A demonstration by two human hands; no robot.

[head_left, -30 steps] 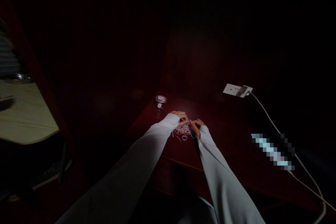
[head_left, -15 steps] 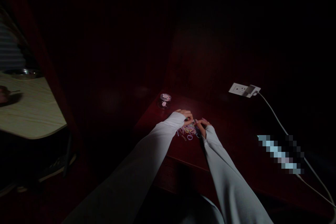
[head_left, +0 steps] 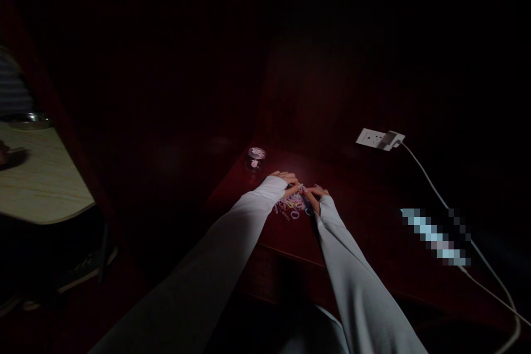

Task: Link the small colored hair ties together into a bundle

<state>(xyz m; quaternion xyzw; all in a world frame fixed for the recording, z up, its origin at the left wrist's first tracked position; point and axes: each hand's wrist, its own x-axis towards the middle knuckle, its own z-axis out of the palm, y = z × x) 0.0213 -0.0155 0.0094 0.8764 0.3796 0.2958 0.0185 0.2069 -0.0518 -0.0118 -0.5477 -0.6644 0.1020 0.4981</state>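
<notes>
Hair ties: a loose heap of small coloured hair ties (head_left: 292,204), mostly pink, lilac and yellow, lying on the dark red bench (head_left: 352,238) under and in front of the hands.
Left hand: the left hand (head_left: 286,178) is over the far left of the heap, palm down, fingers curled towards the other hand.
Right hand: the right hand (head_left: 315,196) is at the heap's right side, finger and thumb reaching inwards.
Fingertips: the two hands are close together, tips nearly meeting; a small pale bit shows there, but whether either is closed on a tie I cannot tell.
Weight and feel: likely very light, soft and stretchy, with little risk of breaking; they would probably snag on one another more than slip.
Loose loops: a lilac ring (head_left: 295,214) lies flat at the near edge, with a narrow yellowish loop (head_left: 285,215) left of it.
Where to hold: a fingertip pinch on one side of the band seems best; the lilac ring, lying open, looks the easiest to lift singly.
Jar: a small clear jar (head_left: 254,160) stands beyond the left hand, well apart from the heap.
</notes>
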